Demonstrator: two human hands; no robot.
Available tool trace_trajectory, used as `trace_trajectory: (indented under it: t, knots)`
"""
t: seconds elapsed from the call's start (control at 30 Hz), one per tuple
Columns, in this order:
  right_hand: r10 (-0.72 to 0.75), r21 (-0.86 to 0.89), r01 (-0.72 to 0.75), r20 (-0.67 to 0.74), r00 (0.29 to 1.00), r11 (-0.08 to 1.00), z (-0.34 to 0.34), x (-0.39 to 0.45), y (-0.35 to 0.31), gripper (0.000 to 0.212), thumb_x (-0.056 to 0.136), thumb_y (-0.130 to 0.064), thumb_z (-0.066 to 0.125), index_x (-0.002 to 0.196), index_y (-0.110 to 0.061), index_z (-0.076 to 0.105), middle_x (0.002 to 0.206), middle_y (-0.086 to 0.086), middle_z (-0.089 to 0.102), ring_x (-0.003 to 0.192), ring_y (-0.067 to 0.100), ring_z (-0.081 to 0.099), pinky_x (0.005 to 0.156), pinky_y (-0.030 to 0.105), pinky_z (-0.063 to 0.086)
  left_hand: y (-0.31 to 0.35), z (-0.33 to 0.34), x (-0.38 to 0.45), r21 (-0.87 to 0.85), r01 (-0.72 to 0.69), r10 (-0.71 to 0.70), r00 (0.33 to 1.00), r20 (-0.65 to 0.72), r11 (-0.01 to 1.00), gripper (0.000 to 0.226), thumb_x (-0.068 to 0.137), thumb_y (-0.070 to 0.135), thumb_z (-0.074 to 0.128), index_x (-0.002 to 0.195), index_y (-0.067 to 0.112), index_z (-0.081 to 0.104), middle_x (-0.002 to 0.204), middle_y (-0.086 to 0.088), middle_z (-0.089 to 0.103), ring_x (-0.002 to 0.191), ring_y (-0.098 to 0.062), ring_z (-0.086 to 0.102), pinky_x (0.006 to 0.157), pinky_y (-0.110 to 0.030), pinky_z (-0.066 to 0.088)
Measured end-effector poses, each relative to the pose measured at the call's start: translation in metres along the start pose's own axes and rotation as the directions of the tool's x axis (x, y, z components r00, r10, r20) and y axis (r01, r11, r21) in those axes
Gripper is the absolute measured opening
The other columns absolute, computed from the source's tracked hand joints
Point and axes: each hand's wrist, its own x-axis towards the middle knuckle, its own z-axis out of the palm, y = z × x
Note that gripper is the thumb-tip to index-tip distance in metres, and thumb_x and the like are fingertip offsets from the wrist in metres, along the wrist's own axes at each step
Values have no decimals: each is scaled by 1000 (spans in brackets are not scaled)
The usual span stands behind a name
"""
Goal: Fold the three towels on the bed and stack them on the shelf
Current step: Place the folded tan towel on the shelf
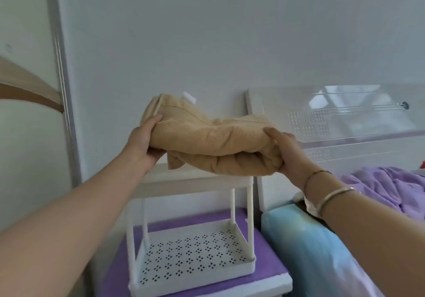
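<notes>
A folded tan towel [207,136] hangs in the air just above the top tier of a white two-tier plastic shelf [195,185]. My left hand [143,140] grips the towel's left end, thumb on top and fingers under it. My right hand [286,152] grips the right end the same way. The towel sags a little in the middle and a loose corner droops toward the shelf's top. The shelf's perforated lower tier [190,255] holds nothing. Other towels are not in sight.
The shelf stands on a purple-topped white bedside table [273,271] against the white wall. To the right lie a blue pillow [310,246], a lilac sheet on the bed [391,188] and a white headboard [345,122]. A door frame [62,71] runs along the left.
</notes>
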Motion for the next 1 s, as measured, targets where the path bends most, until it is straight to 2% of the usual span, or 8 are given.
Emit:
trace_trajectory:
  t: [0.23,0.37,0.5,0.67,0.77,0.83,0.93,1.0]
  knots:
    - [-150,-37,152,36,988,988,81,35,-8,50,82,-41,68,125,-28,46,106,-4,53,103,21,56,93,43,51,16,-81,34,188,-50,70,992,-101,981,84,66,50,78,134,13,46,125,-9,61,107,-23,64,73,-37,58]
    - [10,-492,35,89,996,870,87,42,27,46,93,-34,51,131,-10,47,121,12,57,106,30,54,97,40,45,-21,-103,38,803,162,111,956,-273,573,71,76,54,67,114,-4,55,108,-16,63,96,-30,60,86,-38,50]
    - [-39,-685,51,33,999,727,90,42,41,38,95,-26,39,128,-8,47,130,19,50,112,36,51,94,39,43,-34,-100,47,882,170,168,949,-267,440,51,91,42,54,117,-2,48,112,-17,58,98,-32,55,75,-33,39]
    - [-49,-657,-8,-69,996,754,80,48,32,41,85,-26,44,124,-13,50,128,16,46,89,29,48,77,33,39,-32,-97,61,953,161,313,919,-240,257,40,87,47,55,76,9,60,80,-16,65,89,-39,62,72,-37,44]
    - [-129,-801,-28,-131,983,599,74,39,33,41,83,-33,44,116,-15,57,118,14,52,100,32,50,81,35,41,-35,-92,59,958,277,329,900,-284,72,51,87,53,49,105,7,62,110,-19,64,105,-40,55,85,-41,41]
    - [-307,-933,48,-69,949,358,77,38,29,43,83,-38,43,117,-17,60,120,11,52,115,32,43,94,41,35,-32,-79,50,969,244,418,884,-208,-34,46,94,43,46,127,12,49,131,-14,51,117,-39,44,95,-43,37]
    - [-332,-873,288,157,930,394,91,39,22,46,90,-40,39,133,-29,50,148,2,38,137,26,29,112,48,18,-34,-50,44,983,-107,504,847,169,-150,40,97,35,39,136,26,47,143,-2,45,127,-33,41,106,-44,34]
    - [-189,-871,352,304,934,342,97,44,27,43,92,-44,33,127,-31,54,142,1,47,130,27,41,110,49,27,-41,-39,49,951,-182,315,913,257,-248,44,96,51,30,128,35,55,140,3,51,130,-27,43,110,-46,29]
